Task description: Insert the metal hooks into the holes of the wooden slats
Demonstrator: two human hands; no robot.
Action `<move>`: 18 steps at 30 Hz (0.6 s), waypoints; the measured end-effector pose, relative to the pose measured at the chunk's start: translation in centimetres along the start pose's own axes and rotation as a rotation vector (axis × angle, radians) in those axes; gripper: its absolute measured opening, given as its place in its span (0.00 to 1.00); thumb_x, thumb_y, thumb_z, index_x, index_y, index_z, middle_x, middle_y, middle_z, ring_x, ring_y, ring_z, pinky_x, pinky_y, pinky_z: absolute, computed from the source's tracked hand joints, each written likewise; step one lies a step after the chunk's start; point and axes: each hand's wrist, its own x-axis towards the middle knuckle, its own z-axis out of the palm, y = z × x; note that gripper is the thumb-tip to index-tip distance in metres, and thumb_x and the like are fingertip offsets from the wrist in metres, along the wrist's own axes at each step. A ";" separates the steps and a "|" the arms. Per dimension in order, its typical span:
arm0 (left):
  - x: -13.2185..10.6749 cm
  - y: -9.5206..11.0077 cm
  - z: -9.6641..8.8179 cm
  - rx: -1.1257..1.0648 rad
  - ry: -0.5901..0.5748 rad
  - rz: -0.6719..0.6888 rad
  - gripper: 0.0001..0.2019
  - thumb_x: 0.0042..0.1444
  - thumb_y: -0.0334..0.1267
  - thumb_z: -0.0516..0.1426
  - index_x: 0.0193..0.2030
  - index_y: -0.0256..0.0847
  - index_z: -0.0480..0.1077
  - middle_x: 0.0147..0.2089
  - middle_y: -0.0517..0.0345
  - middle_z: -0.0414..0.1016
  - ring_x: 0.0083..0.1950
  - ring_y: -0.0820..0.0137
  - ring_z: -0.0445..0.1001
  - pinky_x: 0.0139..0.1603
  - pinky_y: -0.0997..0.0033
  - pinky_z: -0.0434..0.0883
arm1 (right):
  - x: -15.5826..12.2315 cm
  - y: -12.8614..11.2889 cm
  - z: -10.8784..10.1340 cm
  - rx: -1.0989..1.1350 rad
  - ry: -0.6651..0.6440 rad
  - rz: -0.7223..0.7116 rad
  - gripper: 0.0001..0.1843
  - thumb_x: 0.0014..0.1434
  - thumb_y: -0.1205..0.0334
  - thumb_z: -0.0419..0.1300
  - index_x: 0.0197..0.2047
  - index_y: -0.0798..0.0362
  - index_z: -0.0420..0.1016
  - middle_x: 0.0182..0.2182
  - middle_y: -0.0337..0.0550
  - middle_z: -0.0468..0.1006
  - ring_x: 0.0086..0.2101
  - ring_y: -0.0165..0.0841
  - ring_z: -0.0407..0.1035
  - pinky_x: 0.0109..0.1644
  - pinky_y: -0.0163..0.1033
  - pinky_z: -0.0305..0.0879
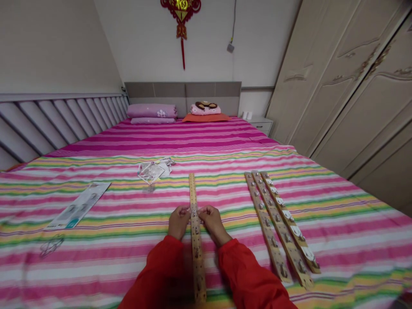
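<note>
A long, narrow tan strip (193, 193) with rows of small holes lies lengthwise on the striped bedspread in front of me. Several small shiny metal pieces sit along its nearer half. My left hand (179, 221) is at the strip's left edge, thumb and fingers pinched around a small metal piece (194, 213). From the right edge, my right hand (211, 221) pinches at the same piece. Its exact kind is too small to make out. To the right lie three similar strips (269, 210) bearing metal pieces, one of them with white items too.
On the left lie a flat card package (82, 205) and a thin wire-like loop (52, 245). Clear plastic wrappers (154, 170) are heaped farther up. Folded bedding (152, 111) rests by the headboard (167, 91). A wardrobe (334, 86) stands right, a railing (64, 116) left.
</note>
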 end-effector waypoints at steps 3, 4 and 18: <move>-0.4 0.1 0.0 -0.024 -0.036 0.043 0.23 0.37 0.41 0.63 0.43 0.35 0.72 0.23 0.64 0.69 0.23 0.75 0.68 0.26 0.75 0.67 | -0.1 0.3 0.0 -0.004 0.016 -0.034 0.07 0.38 0.62 0.64 0.22 0.53 0.70 0.13 0.30 0.66 0.16 0.26 0.58 0.21 0.32 0.55; -0.5 0.2 0.0 -0.026 -0.055 0.055 0.24 0.38 0.41 0.62 0.45 0.36 0.72 0.25 0.64 0.70 0.24 0.75 0.69 0.27 0.75 0.67 | -0.1 0.4 -0.1 -0.019 0.014 -0.050 0.07 0.39 0.62 0.64 0.25 0.53 0.72 0.14 0.30 0.67 0.17 0.26 0.59 0.22 0.32 0.56; 1.0 -1.1 -0.8 0.331 -0.220 0.213 0.21 0.49 0.41 0.55 0.50 0.41 0.74 0.29 0.60 0.65 0.33 0.69 0.66 0.41 0.66 0.68 | 1.0 -0.6 -0.9 -0.548 -0.316 -0.261 0.21 0.54 0.60 0.53 0.50 0.49 0.76 0.38 0.45 0.81 0.39 0.40 0.72 0.49 0.47 0.65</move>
